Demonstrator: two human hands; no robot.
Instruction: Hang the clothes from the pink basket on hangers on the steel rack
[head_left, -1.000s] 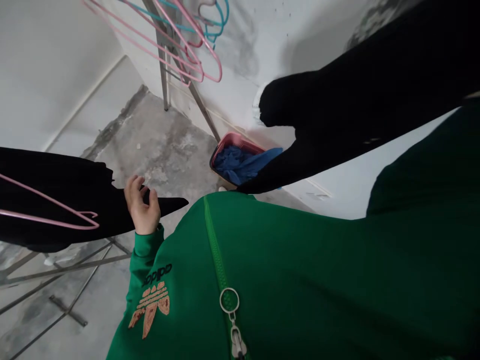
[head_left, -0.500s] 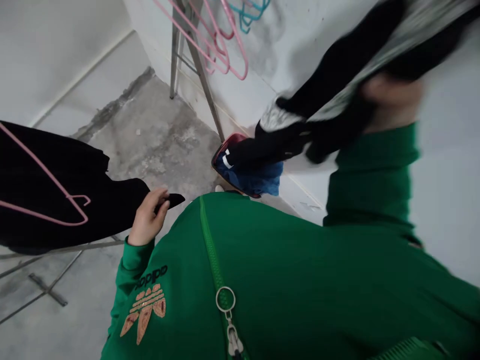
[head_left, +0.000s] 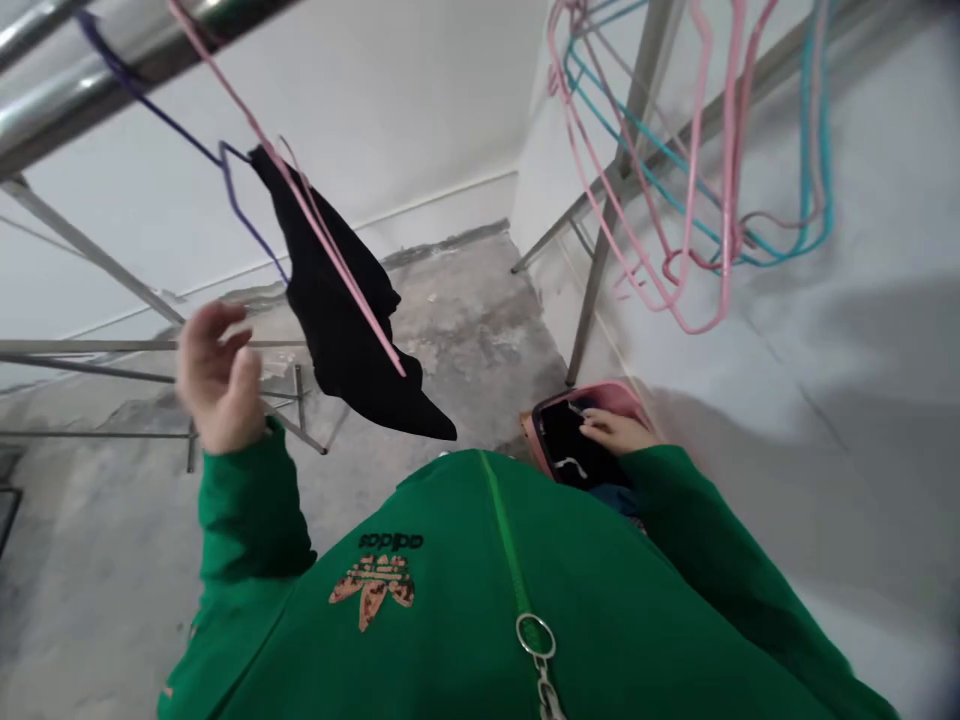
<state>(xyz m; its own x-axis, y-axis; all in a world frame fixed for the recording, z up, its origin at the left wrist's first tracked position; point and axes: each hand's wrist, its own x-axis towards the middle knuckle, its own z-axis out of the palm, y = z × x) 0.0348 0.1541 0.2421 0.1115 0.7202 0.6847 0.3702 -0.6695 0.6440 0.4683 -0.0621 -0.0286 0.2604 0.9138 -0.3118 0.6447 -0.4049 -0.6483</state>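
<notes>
My left hand (head_left: 216,375) is raised in the air with fingers loosely curled, holding nothing, just left of a black garment (head_left: 345,320) that hangs from a pink hanger (head_left: 300,200) on the metal rail (head_left: 112,60). My right hand (head_left: 616,432) reaches down into a pink basket (head_left: 626,398) on the floor and rests on a black garment (head_left: 571,452) lying in it. I cannot see whether its fingers grip the cloth. I wear a green zipped jacket (head_left: 480,600).
Several empty pink and teal hangers (head_left: 690,220) hang from the rack at the upper right. A purple hanger (head_left: 225,190) hangs by the black garment. Metal rack legs (head_left: 600,260) stand on the bare concrete floor (head_left: 450,300) in the corner of white walls.
My right hand has swung the black garment down from head height into the pink basket. My left hand has let go of the hanging black garment and risen.
</notes>
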